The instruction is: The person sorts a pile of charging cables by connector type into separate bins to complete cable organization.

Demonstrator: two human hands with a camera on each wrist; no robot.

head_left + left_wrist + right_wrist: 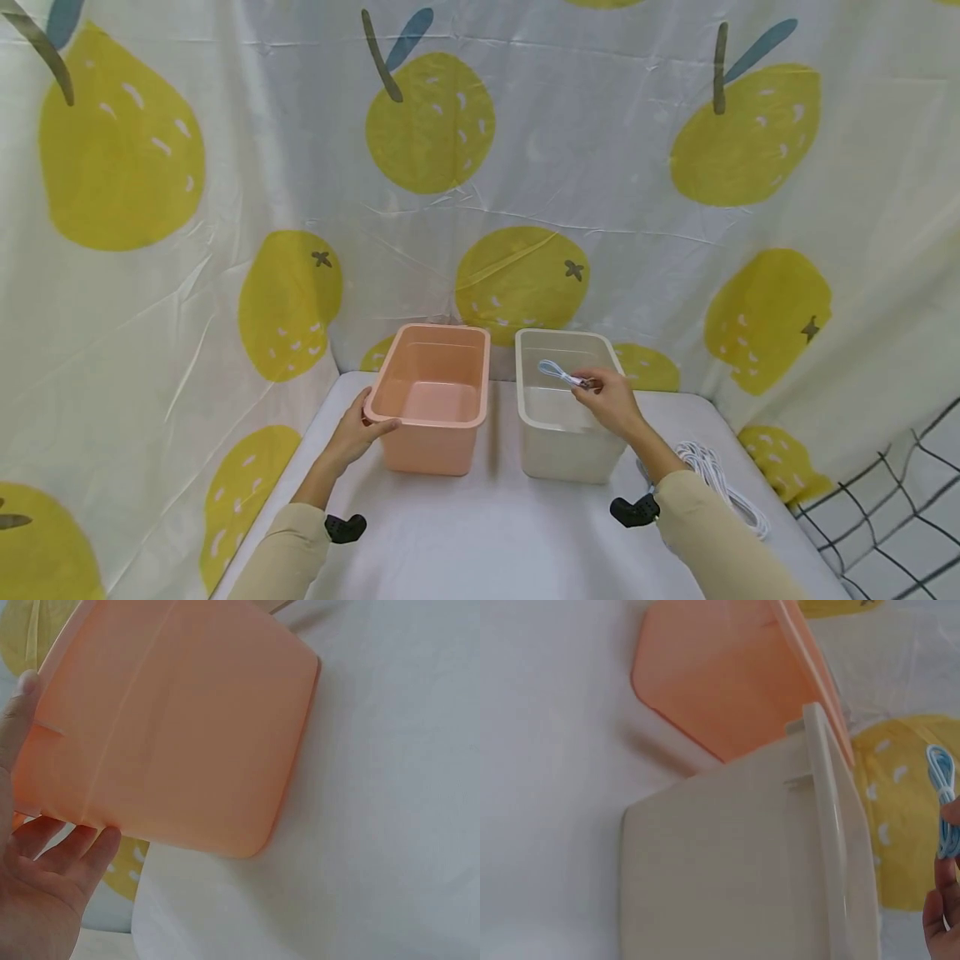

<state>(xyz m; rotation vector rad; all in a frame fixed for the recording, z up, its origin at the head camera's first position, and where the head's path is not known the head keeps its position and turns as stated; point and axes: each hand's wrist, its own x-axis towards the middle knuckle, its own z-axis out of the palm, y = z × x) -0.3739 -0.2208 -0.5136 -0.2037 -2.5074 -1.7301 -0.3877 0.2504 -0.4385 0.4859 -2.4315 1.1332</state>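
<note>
Blue cable [557,374] pinched in right hand [611,402] fingers, above white bin [572,454]

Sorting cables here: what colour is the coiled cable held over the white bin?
Light blue cable; clearest in the right wrist view.

Fingers [943,904] seemingly pinch blue cable [943,796] beside cream bin [735,855].

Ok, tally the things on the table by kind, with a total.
Bins: 2, a pink bin gripped at its rim by the left hand and a white bin.
Cables: 2, a light blue cable pinched by the right hand over the white bin, and a white cable lying coiled on the table.
Total: 4.
</note>
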